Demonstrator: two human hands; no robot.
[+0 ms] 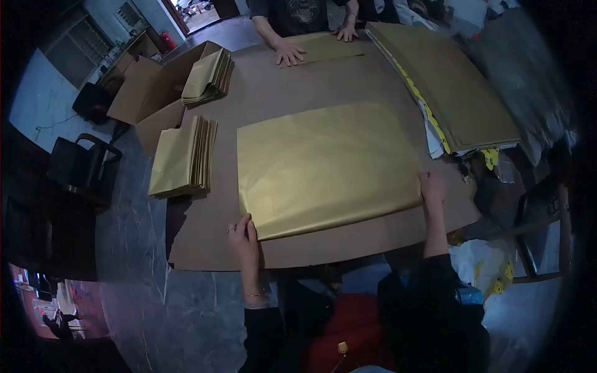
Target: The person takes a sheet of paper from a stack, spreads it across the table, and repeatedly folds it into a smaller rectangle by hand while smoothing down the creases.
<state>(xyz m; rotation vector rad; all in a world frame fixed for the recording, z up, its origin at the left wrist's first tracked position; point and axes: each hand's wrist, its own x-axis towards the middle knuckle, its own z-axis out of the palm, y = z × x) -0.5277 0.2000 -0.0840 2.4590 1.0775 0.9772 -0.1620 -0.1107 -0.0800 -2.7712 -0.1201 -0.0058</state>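
Observation:
A large gold sheet (329,168) lies on the brown cardboard table cover (323,84), its near edge folded over. My left hand (243,238) pinches the near left corner of the sheet, thumb and fingers together. At the near right corner, my right hand (433,188) has its fingers closed on the sheet's edge. Two stacks of folded gold sheets, a nearer one (180,158) and a farther one (207,78), sit along the table's left side.
Across the table a co-worker's two hands (289,53) press on another gold sheet (326,48). A tall pile of brown sheets (448,81) lies at the right. An open cardboard box (146,93) stands at the left, near black chairs (78,161).

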